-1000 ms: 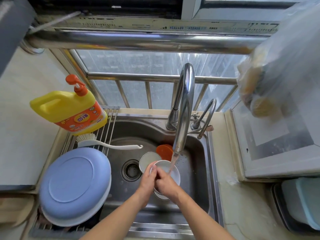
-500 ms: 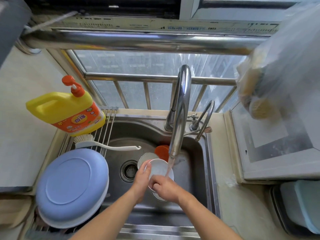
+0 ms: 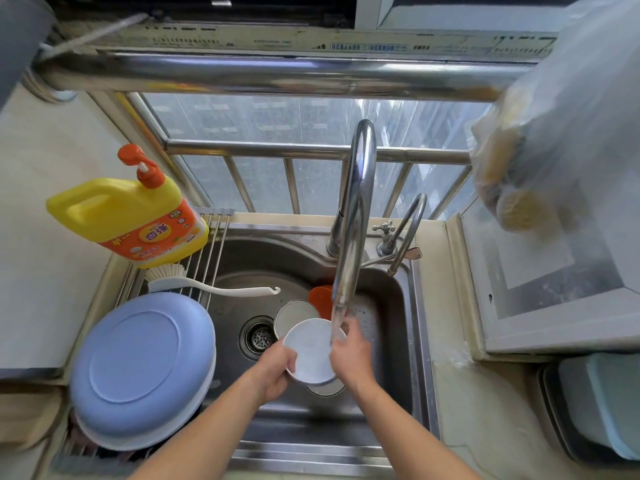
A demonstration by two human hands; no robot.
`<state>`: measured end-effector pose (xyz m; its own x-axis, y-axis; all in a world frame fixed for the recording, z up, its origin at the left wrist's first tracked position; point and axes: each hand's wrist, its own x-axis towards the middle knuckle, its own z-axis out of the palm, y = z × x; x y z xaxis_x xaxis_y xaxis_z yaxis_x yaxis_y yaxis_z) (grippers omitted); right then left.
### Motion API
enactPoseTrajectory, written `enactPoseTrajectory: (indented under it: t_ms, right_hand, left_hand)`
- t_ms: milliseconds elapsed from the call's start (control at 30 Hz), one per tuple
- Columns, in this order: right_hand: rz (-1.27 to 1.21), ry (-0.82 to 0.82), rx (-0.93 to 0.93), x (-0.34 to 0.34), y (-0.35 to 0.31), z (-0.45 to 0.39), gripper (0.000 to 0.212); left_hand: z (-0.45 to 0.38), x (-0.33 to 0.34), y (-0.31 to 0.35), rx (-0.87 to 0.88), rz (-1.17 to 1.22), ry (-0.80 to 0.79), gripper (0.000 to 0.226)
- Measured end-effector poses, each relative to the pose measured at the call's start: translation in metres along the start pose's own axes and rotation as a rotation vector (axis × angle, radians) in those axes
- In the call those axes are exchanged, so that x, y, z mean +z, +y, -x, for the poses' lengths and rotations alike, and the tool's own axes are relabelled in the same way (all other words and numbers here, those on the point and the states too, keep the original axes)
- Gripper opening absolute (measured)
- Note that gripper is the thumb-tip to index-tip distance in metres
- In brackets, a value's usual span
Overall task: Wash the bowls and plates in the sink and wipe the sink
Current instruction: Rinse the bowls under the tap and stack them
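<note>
Over the steel sink (image 3: 391, 296) I hold a white bowl (image 3: 310, 351) under running water from the tall faucet (image 3: 353, 220). My left hand (image 3: 273, 372) grips the bowl's left rim. My right hand (image 3: 351, 355) holds its right side, fingers reaching into the stream at the rim. Another white dish (image 3: 325, 388) peeks out just below the bowl. A metal-rimmed bowl (image 3: 294, 313) and an orange dish (image 3: 320, 297) lie in the basin behind it, near the drain (image 3: 258, 337).
A blue plate (image 3: 138, 362) stacked on a white one rests on the roll-up rack at left, with a white dish brush (image 3: 194, 284) and a yellow detergent bottle (image 3: 131, 216) behind. A small second tap (image 3: 403, 233) stands right of the faucet. A plastic bag (image 3: 554, 140) hangs at upper right.
The bowl has tilted and turned so its inside faces up towards me. My left hand slid down to its lower left rim and my right hand moved to its right side under the stream.
</note>
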<state>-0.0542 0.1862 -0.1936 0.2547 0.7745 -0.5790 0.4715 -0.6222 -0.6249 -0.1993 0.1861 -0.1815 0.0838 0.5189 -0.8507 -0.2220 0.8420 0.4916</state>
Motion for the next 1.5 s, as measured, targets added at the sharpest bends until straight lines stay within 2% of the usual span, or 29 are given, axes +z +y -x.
enactPoseTrajectory:
  t_ms: [33,100,167,233,300,367,467,567,667,733,833,900,967,1133,1233,1333,1367,1500]
  right_hand:
    - [-0.072,-0.1,0.099,-0.002,0.002,-0.003,0.038]
    - [-0.13,-0.194,0.171,-0.004,0.006,-0.007,0.036]
    - [-0.105,-0.181,0.108,-0.003,0.009,-0.007,0.032]
    - [-0.047,-0.112,-0.02,0.0,0.008,0.0,0.031]
    - [-0.012,-0.068,-0.153,0.007,0.009,0.006,0.034]
    - [0.059,-0.01,-0.235,0.016,0.012,0.012,0.043]
    - [0.2,0.104,-0.331,0.024,0.019,0.017,0.055]
    - [0.224,0.202,-0.46,0.027,0.024,0.025,0.049]
    - [0.294,0.259,-0.564,0.028,0.026,0.026,0.045]
    - [0.292,0.232,-0.592,0.026,0.028,0.025,0.052]
    - [0.31,0.063,-0.647,0.018,0.034,0.023,0.066]
    - [0.34,-0.036,-0.7,0.015,0.04,0.021,0.063]
    - [0.385,-0.066,-0.695,0.014,0.04,0.015,0.057]
    - [0.257,-0.155,-0.44,0.006,0.011,0.005,0.041]
    - [0.126,-0.278,-0.093,0.001,0.009,-0.001,0.044]
    - [-0.045,-0.431,0.359,-0.001,0.018,0.002,0.049]
    - [-0.119,-0.487,0.454,-0.003,0.02,0.011,0.045]
    - [-0.1,-0.567,0.52,-0.002,0.029,0.033,0.034]
  left_hand:
    - [-0.003,-0.001,-0.003,-0.003,0.011,-0.003,0.078]
    - [-0.004,-0.001,-0.008,-0.015,-0.08,0.042,0.08]
    - [-0.004,0.0,-0.013,0.019,-0.363,0.152,0.071]
    - [-0.003,0.006,-0.021,0.098,-0.656,0.222,0.075]
    - [-0.002,0.018,-0.022,0.197,-0.768,0.272,0.073]
    - [-0.027,0.025,-0.027,0.189,-0.637,0.286,0.05]
    - [-0.052,0.027,-0.024,0.005,-0.216,0.218,0.055]
    - [-0.019,0.04,0.0,-0.036,-0.01,0.185,0.023]
    - [-0.015,0.037,0.007,-0.064,0.103,0.175,0.02]
    - [-0.016,0.034,0.012,-0.083,0.113,0.189,0.021]
    - [-0.014,0.03,0.014,-0.081,0.098,0.21,0.02]
    - [-0.014,0.024,0.012,-0.089,0.037,0.184,0.023]
    - [-0.012,0.019,0.009,-0.092,0.001,0.127,0.024]
    - [0.004,0.01,-0.002,-0.095,-0.06,0.026,0.025]
    - [0.013,0.001,-0.008,-0.12,-0.063,-0.011,0.029]
    - [0.018,-0.009,-0.013,-0.148,0.042,0.014,0.026]
    - [0.02,-0.012,-0.015,-0.157,0.081,0.028,0.024]
    - [0.029,-0.019,-0.021,-0.212,0.132,0.092,0.023]
